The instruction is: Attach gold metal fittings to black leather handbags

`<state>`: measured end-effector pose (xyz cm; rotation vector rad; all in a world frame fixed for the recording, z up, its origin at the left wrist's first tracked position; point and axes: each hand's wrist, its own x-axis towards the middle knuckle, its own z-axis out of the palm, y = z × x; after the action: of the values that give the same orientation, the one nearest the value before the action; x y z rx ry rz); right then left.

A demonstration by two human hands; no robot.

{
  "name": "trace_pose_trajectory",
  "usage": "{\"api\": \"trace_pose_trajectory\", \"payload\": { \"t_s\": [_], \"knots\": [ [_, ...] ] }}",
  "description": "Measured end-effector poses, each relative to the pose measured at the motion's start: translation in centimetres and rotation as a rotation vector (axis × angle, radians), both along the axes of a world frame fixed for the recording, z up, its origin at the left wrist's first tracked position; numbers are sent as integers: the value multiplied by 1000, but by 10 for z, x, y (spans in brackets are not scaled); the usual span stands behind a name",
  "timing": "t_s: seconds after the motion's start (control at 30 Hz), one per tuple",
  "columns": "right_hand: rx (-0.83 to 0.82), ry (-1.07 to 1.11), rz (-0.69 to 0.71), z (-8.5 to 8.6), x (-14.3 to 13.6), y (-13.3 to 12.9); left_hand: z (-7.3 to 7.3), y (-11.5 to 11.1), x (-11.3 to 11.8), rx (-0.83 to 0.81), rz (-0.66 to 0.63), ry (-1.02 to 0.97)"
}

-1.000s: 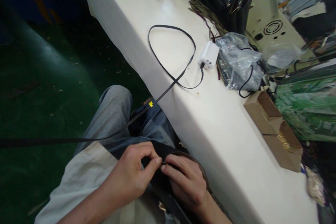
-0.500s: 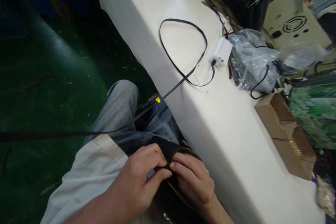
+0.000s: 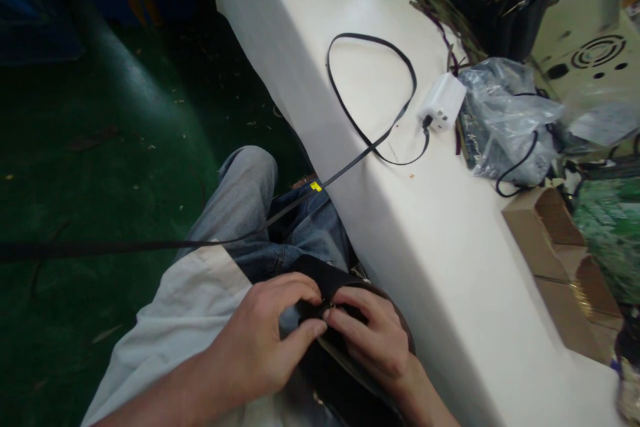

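Observation:
A black bag-like piece (image 3: 345, 383), leathery in look, lies across my lap with its open edge curving up near the table. My left hand (image 3: 273, 330) pinches its dark edge, thumb below and fingers above. From the other side my right hand (image 3: 375, 333) reaches into the opening, its fingers bent round the material. The fingertips of both hands nearly meet at a tiny metallic fitting (image 3: 330, 307), mostly covered by the fingers. Lower on the black piece, a small shiny metal part (image 3: 317, 399) shows.
A white-covered table (image 3: 430, 227) runs along my right. On it are a white charger (image 3: 443, 101) with a looped black cable (image 3: 370, 147) stretching across my lap, clear plastic bags (image 3: 515, 113), a cardboard box (image 3: 550, 260) with small golden pieces, and black bags (image 3: 520, 0).
My view has turned slightly left, so the table things sit farther right. My left thumb and forefinger have spread a little at the black edge; both hands stay at the same spot.

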<state>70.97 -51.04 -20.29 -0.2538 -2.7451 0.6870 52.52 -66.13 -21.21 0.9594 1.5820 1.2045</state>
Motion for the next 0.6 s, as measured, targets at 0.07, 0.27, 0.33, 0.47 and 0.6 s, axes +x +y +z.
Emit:
{"api": "trace_pose_trajectory", "payload": {
  "t_s": [0.07, 0.27, 0.33, 0.47, 0.6],
  "knots": [
    [-7, -54, -10, -2, -2, 3, -1, 0, -2, -2, -16, -6],
    [93, -4, 82, 4, -12, 8, 3, 0, -7, 45, -55, 14],
    [69, 36, 105, 8, -13, 8, 4, 0, -8, 57, -68, 14],
    [12, 56, 35, 12, -7, 3, 4, -2, -11, 82, -57, -3],
    [-23, 111, -164, 16, 4, -4, 8, -7, -20, 129, -195, -14]
  ]
}}
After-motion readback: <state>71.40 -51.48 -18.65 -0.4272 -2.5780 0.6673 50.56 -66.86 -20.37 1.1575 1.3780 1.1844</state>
